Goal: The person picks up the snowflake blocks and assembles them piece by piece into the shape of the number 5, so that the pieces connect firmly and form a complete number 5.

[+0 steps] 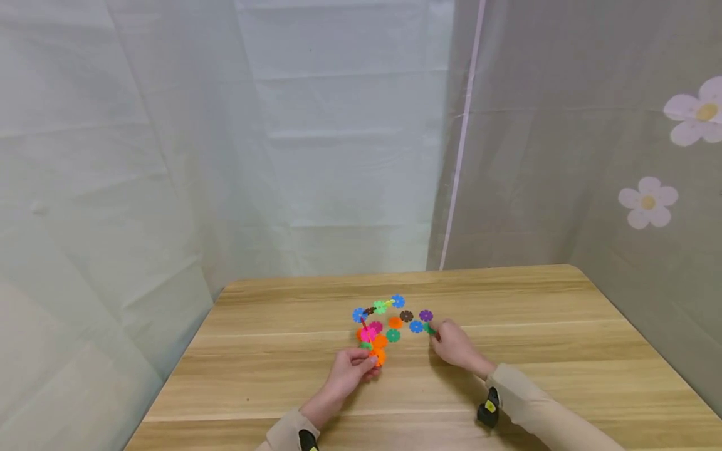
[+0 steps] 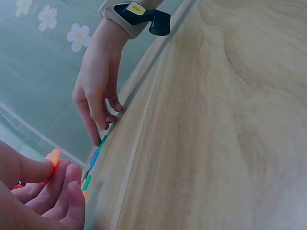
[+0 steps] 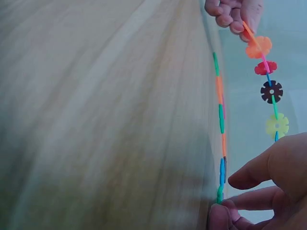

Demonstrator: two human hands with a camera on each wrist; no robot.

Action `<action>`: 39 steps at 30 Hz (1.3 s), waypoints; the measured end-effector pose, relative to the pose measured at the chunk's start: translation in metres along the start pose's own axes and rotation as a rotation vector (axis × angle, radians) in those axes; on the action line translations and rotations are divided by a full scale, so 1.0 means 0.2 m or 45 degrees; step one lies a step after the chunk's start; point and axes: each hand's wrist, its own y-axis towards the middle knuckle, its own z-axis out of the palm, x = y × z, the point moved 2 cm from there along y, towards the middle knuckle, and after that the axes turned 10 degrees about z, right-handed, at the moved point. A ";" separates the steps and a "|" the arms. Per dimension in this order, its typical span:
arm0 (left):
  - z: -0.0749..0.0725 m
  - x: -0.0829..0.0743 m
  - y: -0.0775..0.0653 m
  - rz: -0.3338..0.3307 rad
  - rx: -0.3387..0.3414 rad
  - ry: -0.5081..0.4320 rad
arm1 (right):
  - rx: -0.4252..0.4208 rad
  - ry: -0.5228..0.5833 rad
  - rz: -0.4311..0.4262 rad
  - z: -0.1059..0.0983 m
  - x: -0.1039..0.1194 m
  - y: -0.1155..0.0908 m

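My left hand (image 1: 351, 371) pinches an orange flower-shaped notched disc (image 1: 378, 357) between thumb and fingers. From that disc a chain of interlocked discs reaches away, with a pink disc (image 1: 368, 334), a light green disc (image 1: 380, 307) and a blue disc (image 1: 397, 301). In the right wrist view the chain hangs above the table, showing a red disc (image 3: 266, 68), a black-brown disc (image 3: 272, 91) and a yellow disc (image 3: 277, 125). My right hand (image 1: 455, 344) touches a green disc (image 3: 219, 195) on the table with its fingertips; the thumb stands apart from it.
Loose discs lie on the wooden table (image 1: 524, 313) between the hands: a purple disc (image 1: 425, 315), a blue loose disc (image 1: 416, 326), a brown disc (image 1: 407, 316), an orange loose disc (image 1: 395, 322) and a darker green disc (image 1: 393, 336). Fabric curtains (image 1: 350, 156) hang behind.
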 end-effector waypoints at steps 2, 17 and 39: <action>0.00 0.01 0.00 0.000 0.000 0.002 | -0.010 -0.018 -0.032 -0.01 0.01 -0.01; -0.01 0.01 0.00 0.001 0.052 -0.026 | 0.049 -0.008 0.018 -0.01 0.02 -0.03; 0.01 0.00 0.00 0.020 0.124 -0.010 | 0.199 0.156 -0.186 0.01 0.03 -0.04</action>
